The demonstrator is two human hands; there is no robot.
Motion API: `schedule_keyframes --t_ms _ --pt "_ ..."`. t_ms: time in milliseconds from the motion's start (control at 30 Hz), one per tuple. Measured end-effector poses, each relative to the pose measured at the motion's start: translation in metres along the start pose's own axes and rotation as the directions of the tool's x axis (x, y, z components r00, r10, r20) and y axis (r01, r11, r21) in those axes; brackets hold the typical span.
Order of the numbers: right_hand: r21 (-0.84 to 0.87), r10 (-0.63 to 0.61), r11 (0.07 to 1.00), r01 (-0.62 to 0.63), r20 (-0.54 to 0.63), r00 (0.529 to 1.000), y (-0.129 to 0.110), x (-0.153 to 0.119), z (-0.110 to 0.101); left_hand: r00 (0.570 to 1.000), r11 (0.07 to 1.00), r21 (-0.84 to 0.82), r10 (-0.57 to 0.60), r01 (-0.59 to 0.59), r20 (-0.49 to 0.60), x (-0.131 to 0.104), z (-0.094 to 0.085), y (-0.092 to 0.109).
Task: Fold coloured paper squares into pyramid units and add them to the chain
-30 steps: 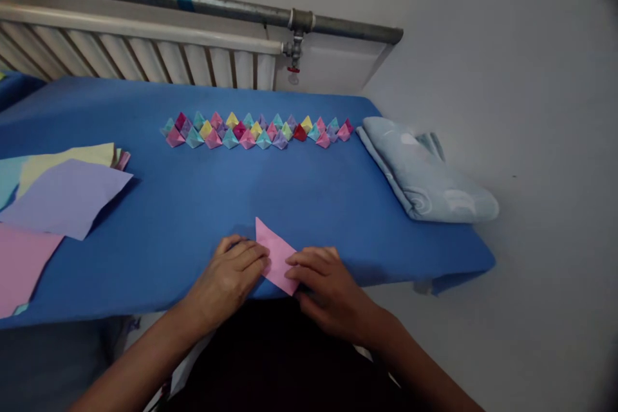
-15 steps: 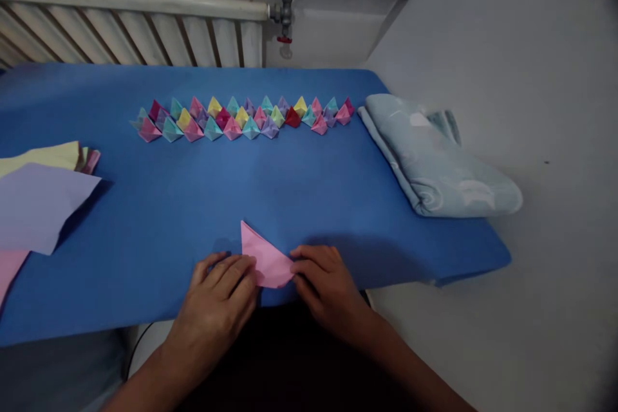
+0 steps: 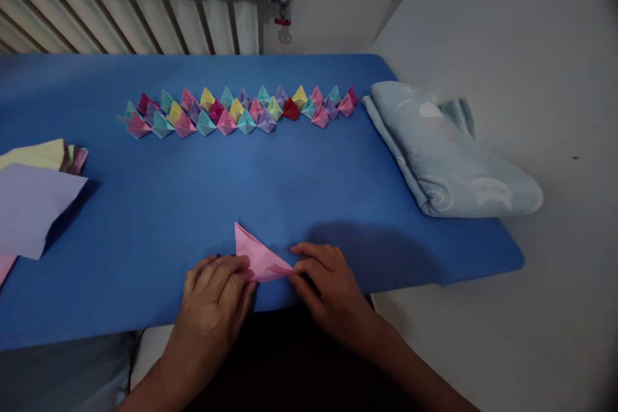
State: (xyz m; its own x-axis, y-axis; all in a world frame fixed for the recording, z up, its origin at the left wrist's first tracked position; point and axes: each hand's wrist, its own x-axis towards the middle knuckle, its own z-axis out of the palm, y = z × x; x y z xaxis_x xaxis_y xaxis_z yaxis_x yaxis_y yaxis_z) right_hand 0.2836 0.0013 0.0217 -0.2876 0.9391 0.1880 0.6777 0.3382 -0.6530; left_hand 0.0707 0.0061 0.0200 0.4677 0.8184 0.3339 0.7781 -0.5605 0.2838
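A folded piece of pink paper [image 3: 261,260] is held near the front edge of the blue table surface [image 3: 309,174], one pointed corner rising at its upper left. The fingers of my left hand [image 3: 212,302] are closed on its left side. At the right tip, my right hand [image 3: 333,283] pinches the paper between thumb and fingers, with the index finger lifted a little above it. A narrow fold shows along the lower right edge.
Rows of small folded paper pieces [image 3: 226,121] in several colours stand toward the back. Loose paper sheets [image 3: 38,203] lie at the left. A folded light blue cloth [image 3: 449,161] rests at the right, and a radiator [image 3: 135,19] is behind the table.
The lower right part of the pink paper has been folded upward, so its outline is narrower. Both hands keep their hold. The camera view has shifted slightly.
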Motion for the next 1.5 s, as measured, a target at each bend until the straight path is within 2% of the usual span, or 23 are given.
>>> schedule_keyframes --t_ms 333,633,933,1067,1167,1267,1333,1400,1500 --pt "-0.024 0.045 0.999 -0.046 -0.041 0.998 0.002 0.003 0.0 0.996 0.996 0.024 -0.079 0.081 -0.047 0.0 0.004 -0.001" --pt "-0.025 0.055 0.998 -0.057 -0.06 0.997 0.001 0.003 0.002 0.985 0.983 0.053 -0.175 0.175 0.002 -0.001 0.004 -0.003" --pt "-0.064 0.154 0.986 -0.154 -0.002 0.988 -0.004 0.005 -0.004 0.982 0.981 0.026 -0.191 0.191 -0.004 -0.005 0.001 -0.01" --pt "-0.059 0.172 0.983 -0.172 -0.005 0.985 -0.007 0.008 -0.007 0.993 0.99 0.076 -0.118 0.12 -0.03 -0.008 0.0 -0.015" --pt "-0.061 0.162 0.985 -0.163 -0.009 0.987 -0.01 0.01 -0.004 0.998 0.994 0.088 0.066 -0.064 -0.02 -0.006 -0.001 -0.015" --pt "-0.078 0.144 0.986 -0.145 -0.015 0.989 -0.014 0.013 0.003 0.973 0.973 -0.017 0.23 -0.23 0.015 -0.004 -0.001 -0.012" --pt "-0.088 0.115 0.989 -0.117 -0.023 0.993 -0.016 0.014 0.007 0.967 0.965 -0.073 0.254 -0.252 0.022 -0.006 0.0 -0.011" --pt "-0.103 0.102 0.989 -0.103 -0.013 0.995 -0.017 0.015 0.007 0.973 0.969 -0.099 0.231 -0.228 0.024 -0.01 0.0 -0.011" --pt "-0.15 0.111 0.984 -0.101 0.062 0.992 -0.021 0.013 0.001 0.98 0.975 -0.107 0.198 -0.194 0.026 -0.017 -0.001 -0.011"
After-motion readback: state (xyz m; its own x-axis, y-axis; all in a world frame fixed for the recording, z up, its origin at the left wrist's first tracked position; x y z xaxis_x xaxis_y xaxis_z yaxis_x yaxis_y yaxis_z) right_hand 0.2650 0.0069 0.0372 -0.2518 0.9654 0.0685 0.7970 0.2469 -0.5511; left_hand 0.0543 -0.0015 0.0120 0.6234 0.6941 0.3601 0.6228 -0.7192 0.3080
